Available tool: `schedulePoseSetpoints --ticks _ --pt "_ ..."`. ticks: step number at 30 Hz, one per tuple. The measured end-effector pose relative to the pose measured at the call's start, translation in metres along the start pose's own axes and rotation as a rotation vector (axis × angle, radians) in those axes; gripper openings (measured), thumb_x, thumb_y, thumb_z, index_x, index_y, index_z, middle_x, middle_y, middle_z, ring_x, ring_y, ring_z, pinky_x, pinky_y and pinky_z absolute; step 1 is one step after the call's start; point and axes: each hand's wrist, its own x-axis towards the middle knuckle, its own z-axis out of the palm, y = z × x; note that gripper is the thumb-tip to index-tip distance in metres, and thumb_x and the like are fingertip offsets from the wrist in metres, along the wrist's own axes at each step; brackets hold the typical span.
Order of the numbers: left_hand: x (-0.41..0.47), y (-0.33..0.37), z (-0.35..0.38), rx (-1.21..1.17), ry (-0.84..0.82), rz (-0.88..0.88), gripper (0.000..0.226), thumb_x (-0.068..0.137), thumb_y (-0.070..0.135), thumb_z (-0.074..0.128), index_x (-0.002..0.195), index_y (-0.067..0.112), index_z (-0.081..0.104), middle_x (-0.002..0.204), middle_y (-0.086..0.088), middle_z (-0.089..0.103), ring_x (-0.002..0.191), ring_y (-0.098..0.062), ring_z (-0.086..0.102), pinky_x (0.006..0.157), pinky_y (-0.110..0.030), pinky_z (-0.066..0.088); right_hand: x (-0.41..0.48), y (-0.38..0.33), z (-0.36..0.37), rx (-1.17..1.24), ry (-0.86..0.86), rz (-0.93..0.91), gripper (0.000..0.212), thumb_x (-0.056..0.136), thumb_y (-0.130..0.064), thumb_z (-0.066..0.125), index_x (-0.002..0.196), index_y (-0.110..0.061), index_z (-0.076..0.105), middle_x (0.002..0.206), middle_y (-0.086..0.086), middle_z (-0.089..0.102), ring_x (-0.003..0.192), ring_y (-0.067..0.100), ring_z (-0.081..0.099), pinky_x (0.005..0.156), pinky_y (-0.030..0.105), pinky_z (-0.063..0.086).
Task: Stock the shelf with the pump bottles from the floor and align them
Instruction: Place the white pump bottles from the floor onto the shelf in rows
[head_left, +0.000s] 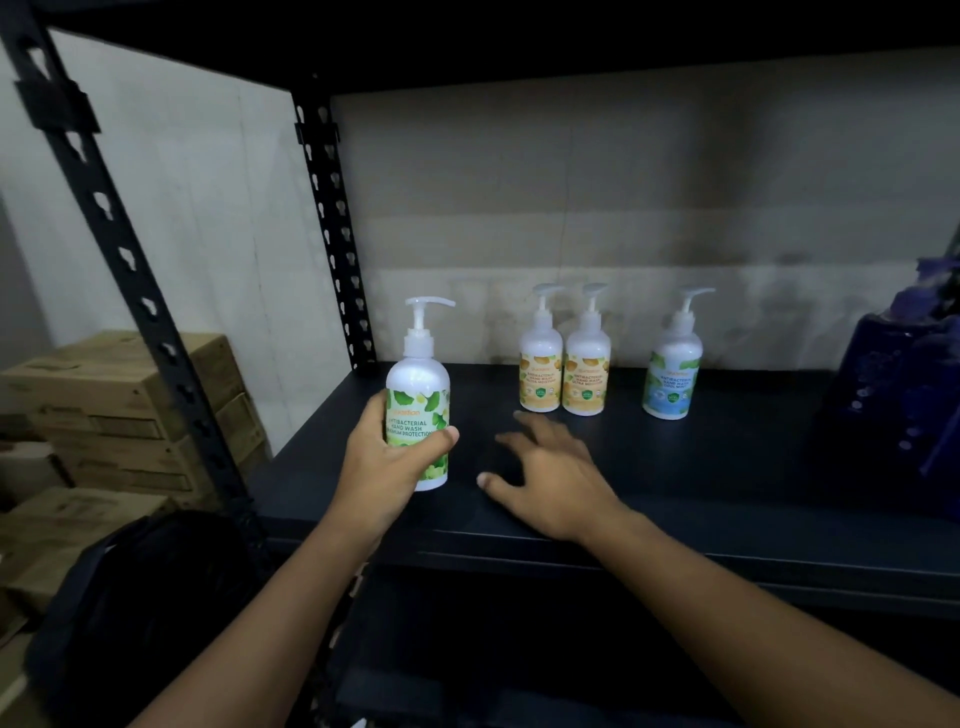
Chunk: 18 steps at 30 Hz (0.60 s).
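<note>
A white pump bottle with a green leaf label stands upright near the front left of the dark shelf board; my left hand is wrapped around its lower half. My right hand hovers over the shelf just right of it, fingers spread, holding nothing. Farther back stand two orange-label pump bottles side by side and touching. A blue-label pump bottle stands apart to their right. All pump heads point right.
A dark blue object fills the shelf's right end. Black perforated uprights frame the left side. Cardboard boxes are stacked left of the rack. A black bag sits low at the left. A shelf hangs close overhead.
</note>
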Motion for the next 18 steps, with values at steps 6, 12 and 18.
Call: schedulePoseSetpoints --ticks 6,12,18 --pt "0.003 -0.014 -0.018 0.119 0.033 -0.013 0.036 0.077 0.018 0.086 0.105 0.023 0.065 0.093 0.006 0.073 0.083 -0.003 0.071 0.066 -0.012 0.053 0.005 -0.005 0.005 -0.07 -0.239 0.069 0.079 0.094 -0.075 0.023 0.159 -0.031 0.022 0.169 -0.004 0.008 0.156 0.02 0.001 0.126 0.044 0.003" --pt "0.02 -0.036 -0.023 0.159 0.09 -0.059 0.063 0.066 0.027 0.093 0.119 0.024 0.058 0.106 0.01 0.071 0.096 -0.006 0.069 0.087 -0.03 0.057 0.004 -0.007 0.005 -0.09 -0.245 0.079 0.077 0.094 -0.073 0.022 0.159 -0.031 0.02 0.169 -0.006 0.007 0.156 0.018 0.0 0.126 0.043 0.002" --pt "0.025 -0.037 -0.022 0.191 0.112 -0.073 0.075 0.065 0.03 0.094 0.123 0.024 0.046 0.109 0.012 0.061 0.099 -0.004 0.061 0.075 -0.016 0.046 0.004 -0.008 0.006 -0.093 -0.234 0.092 0.076 0.094 -0.073 0.024 0.159 -0.032 0.022 0.169 -0.007 0.009 0.155 0.016 0.002 0.126 0.041 0.003"
